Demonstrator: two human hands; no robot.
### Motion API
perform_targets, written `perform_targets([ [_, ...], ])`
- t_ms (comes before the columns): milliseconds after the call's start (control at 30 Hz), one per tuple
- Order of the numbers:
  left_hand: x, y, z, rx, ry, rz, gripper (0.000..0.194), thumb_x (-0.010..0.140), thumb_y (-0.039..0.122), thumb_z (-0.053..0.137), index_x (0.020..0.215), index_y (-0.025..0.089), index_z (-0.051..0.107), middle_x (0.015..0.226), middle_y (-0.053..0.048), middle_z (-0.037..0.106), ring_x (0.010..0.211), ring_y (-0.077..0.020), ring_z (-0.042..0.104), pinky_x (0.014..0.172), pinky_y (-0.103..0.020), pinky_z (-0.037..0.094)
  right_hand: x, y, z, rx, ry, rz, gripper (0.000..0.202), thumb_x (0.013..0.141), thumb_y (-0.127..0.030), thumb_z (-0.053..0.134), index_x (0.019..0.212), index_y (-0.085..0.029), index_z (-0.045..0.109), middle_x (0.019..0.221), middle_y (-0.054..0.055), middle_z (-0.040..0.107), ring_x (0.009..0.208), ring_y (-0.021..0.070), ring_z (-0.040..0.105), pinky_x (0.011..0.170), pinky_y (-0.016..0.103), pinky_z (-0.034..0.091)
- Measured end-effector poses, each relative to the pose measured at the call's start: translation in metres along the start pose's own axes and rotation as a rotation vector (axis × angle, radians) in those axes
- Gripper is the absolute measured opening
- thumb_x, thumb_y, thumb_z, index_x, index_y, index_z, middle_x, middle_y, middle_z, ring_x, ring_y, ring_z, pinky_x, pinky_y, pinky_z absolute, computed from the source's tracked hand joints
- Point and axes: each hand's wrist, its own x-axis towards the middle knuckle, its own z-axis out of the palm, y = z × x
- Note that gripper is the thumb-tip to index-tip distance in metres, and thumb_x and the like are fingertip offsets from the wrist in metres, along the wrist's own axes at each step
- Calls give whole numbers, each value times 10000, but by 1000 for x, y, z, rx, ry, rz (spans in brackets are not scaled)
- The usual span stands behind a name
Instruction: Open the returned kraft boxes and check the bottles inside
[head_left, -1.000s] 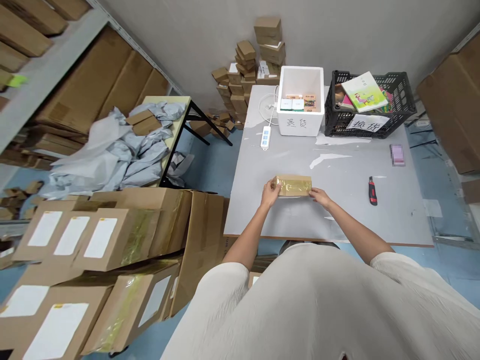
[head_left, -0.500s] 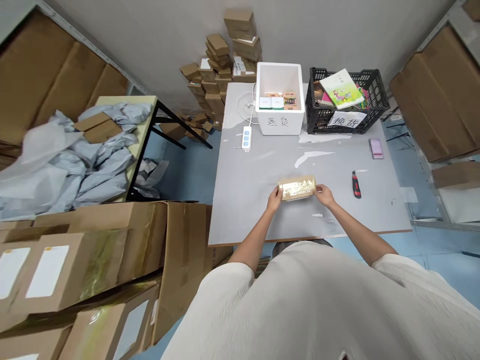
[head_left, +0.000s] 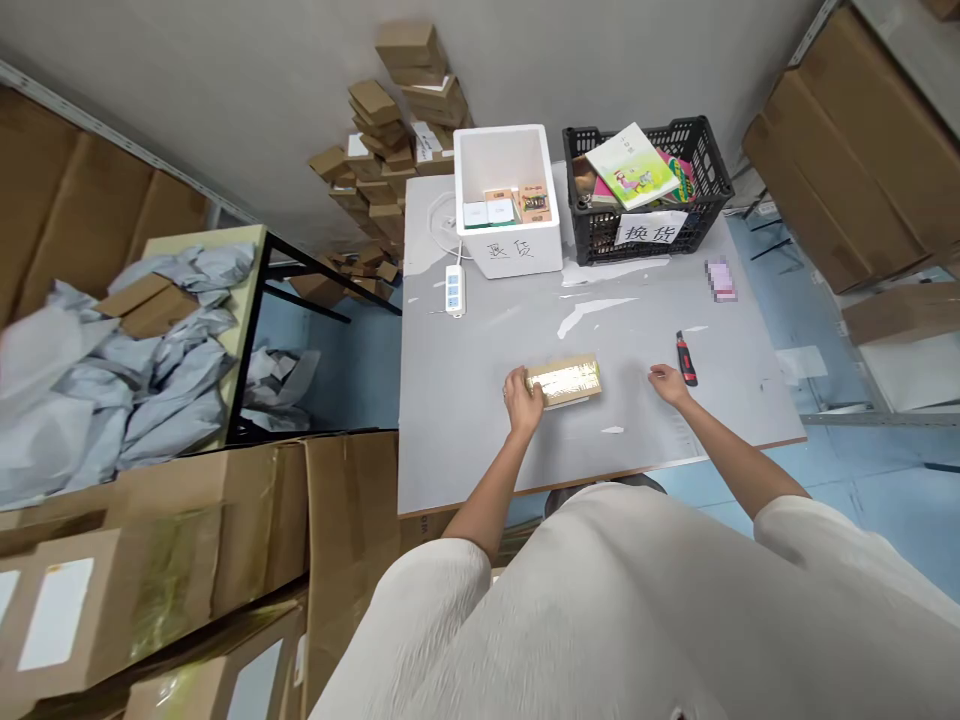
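Note:
A small brown cardboard box (head_left: 566,380) with shiny clear tape across its top lies on the grey table, slightly tilted. My left hand (head_left: 523,402) grips its left end, thumb on the near side and fingers on the far side. Apart from the box, my right hand (head_left: 667,384) is over the table with its fingers pointing left, slightly parted and holding nothing I can see. Just beyond it, to the right, lies a red and black utility knife (head_left: 686,360).
At the table's back stand a white foam box (head_left: 510,255) and a black crate (head_left: 646,190) with books. A power strip (head_left: 455,291) lies at left; a pixelated pink item (head_left: 721,280) at right. Large cartons (head_left: 352,560) and a side table with grey mailing bags (head_left: 172,350) stand left.
My right hand has let go of the box's right end and moved right, towards the utility knife. My left hand has shifted its grip on the box. The camera view has turned slightly.

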Motion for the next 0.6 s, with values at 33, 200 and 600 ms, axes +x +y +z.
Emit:
perform_targets([
  [33,-1,4,1,7,3,1,574,959,255,593,1527,200,528,1586,-179,522,1524,-362,450,1308,-570,346,8,9,-10,-45,32,35,362,952,-285,624,1269,-158,745,1216,118,794,1156,230,743,1073,352,544],
  [200,-9,9,4,19,17,-73,604,931,233,599,1527,205,507,1626,-189,467,1578,-368,379,1334,-593,301,49,43,-41,-264,118,161,490,961,-405,680,1384,-158,661,1404,194,662,1298,319,657,1084,420,526],
  [600,-29,-6,-9,23,79,-138,540,970,311,623,1498,248,527,1645,-168,427,1575,-348,398,1335,-567,312,91,69,-35,-374,114,177,537,888,-355,744,1358,-159,577,1390,223,613,1281,354,621,1043,456,524],
])
